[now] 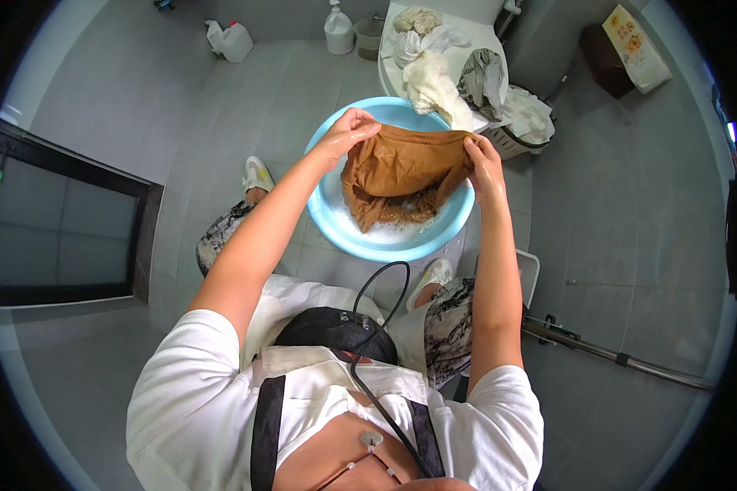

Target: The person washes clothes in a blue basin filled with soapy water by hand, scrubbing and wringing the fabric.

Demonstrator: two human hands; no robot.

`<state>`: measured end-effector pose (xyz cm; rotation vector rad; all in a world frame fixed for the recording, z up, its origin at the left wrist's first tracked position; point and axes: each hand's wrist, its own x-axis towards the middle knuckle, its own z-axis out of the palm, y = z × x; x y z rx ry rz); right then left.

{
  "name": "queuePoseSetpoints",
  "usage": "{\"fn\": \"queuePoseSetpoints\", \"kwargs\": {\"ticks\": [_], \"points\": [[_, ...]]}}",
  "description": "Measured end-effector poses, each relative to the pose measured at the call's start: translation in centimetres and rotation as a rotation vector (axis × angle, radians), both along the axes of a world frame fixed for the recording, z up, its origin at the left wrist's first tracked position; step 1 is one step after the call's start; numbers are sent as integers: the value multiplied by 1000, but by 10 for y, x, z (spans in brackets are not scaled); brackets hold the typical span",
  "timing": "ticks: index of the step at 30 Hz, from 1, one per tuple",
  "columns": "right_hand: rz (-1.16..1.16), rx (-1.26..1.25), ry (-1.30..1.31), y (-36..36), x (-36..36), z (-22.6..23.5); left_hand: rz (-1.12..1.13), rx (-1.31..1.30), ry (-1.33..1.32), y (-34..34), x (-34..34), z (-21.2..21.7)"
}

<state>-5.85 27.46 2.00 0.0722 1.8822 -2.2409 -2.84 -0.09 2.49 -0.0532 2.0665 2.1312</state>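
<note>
Brown cloth (409,168) is pinched at its two upper corners by my left fingers (365,128) and my right fingers (475,148), spread between them above the basin. It looks wet, so I judge it soft, limp, water-heavy and slippery rather than fragile, best gripped along that banded top edge. Its lower folds hang over the sudsy water (391,234) in the light blue basin (324,219); whether they touch, I cannot tell.

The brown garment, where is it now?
In the head view, above centre, the brown garment hangs between the left hand and right hand, over the blue basin.
</note>
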Motion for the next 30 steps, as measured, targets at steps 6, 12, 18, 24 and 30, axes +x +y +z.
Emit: {"fn": "queuePoseSetpoints", "kwargs": {"ticks": [6,12,18,24,30], "points": [[-119,790,571,-12,13,5,110,-919,257,4,36,-33],[488,1444,382,-26,43,16,-272,-1234,202,41,87,-41],[523,1659,552,-37,42,-40,-169,-1125,319,33,78,-60],[507,1660,550,-33,28,-80,166,-544,595,-6,47,-9],[415,1474,473,-36,18,-62,160,235,333,-4,31,43]]}}
